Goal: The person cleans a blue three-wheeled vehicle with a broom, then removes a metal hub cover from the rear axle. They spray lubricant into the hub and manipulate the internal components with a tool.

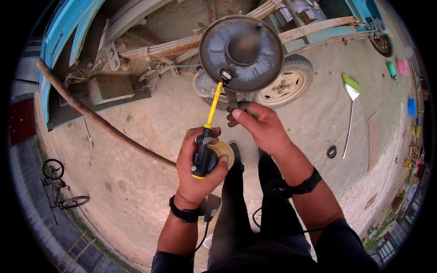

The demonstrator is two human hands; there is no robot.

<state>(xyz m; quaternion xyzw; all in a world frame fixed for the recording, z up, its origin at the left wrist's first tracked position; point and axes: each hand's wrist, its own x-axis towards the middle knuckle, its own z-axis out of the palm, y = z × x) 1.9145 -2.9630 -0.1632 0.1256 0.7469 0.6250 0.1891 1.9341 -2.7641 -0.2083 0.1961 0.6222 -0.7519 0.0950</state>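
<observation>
My left hand (195, 184) grips a black spray tool (203, 152) with a round pale cup beside it. Its yellow nozzle tube (215, 102) reaches up to a small fitting (226, 77) on the dark round metal drum (214, 50), whose centre is blurred. Just below the drum, my right hand (259, 127) has its fingers closed round a flat dark metal strip (231, 98).
A rusty vehicle underside (164, 45) fills the top, with two wheels (298, 79) on the concrete. A long rusty pole (95, 118) slants at left, near a bicycle (63, 191). At right lie a green broom (351, 84), a dark ring (331, 152) and a board (372, 141).
</observation>
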